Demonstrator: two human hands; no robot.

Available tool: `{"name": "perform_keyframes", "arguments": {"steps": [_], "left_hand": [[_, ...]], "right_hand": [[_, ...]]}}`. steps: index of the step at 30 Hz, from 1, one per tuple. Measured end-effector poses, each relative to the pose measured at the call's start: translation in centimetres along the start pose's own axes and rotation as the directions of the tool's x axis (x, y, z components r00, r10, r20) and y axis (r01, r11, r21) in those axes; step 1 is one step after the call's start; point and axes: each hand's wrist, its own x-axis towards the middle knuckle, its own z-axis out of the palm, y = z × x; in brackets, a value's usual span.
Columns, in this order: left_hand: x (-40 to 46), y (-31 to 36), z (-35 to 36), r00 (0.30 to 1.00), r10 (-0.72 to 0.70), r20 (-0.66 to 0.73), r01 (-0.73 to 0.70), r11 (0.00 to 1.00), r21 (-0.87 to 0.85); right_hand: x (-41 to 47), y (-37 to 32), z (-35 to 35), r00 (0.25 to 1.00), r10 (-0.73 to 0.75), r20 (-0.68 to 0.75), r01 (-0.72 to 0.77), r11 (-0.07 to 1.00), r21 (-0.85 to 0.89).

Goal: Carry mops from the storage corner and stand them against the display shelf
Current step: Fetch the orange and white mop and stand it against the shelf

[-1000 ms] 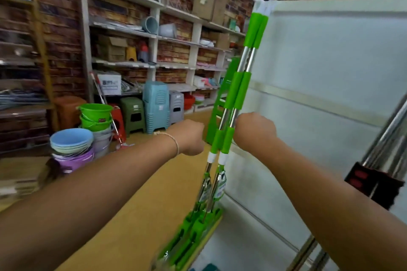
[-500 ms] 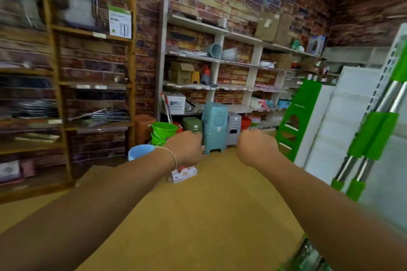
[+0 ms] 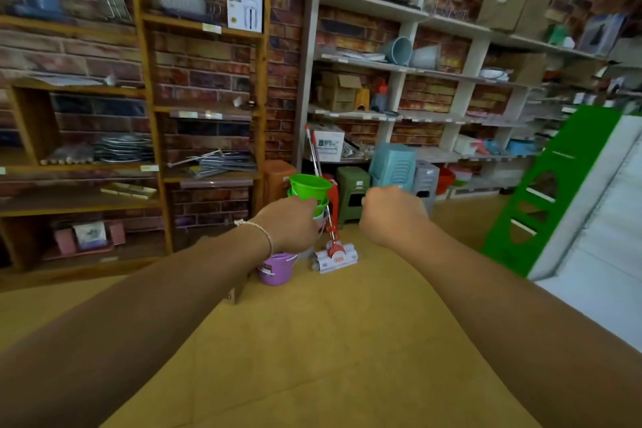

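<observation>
Head view: left hand [image 3: 290, 224] and right hand [image 3: 391, 215] clench empty fingers before the red mop [image 3: 331, 219].

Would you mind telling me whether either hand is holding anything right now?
Nothing is held: the left hand and right hand are both curled into empty fists.

green buckets [image 3: 310, 186] stacked above a purple bucket [image 3: 277, 269]; stools [image 3: 392, 165] behind.
</observation>
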Motion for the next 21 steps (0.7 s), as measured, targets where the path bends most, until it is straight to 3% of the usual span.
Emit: {"name": "perform_keyframes", "arguments": {"steps": [9,21], "left_hand": [[11.4,-3.5,2.4,0.997,-0.065,0.033,0.064,0.997,0.05],[29.0,-3.7,3.6,0.997,-0.077,0.02,0.077,0.997,0.005]], "right_hand": [[13.4,2.0,5.8,0.998,-0.057,-0.002,0.057,0.995,0.076],[29.0,8.5,8.2,0.995,-0.101,-0.003,0.101,0.991,0.088]]}}
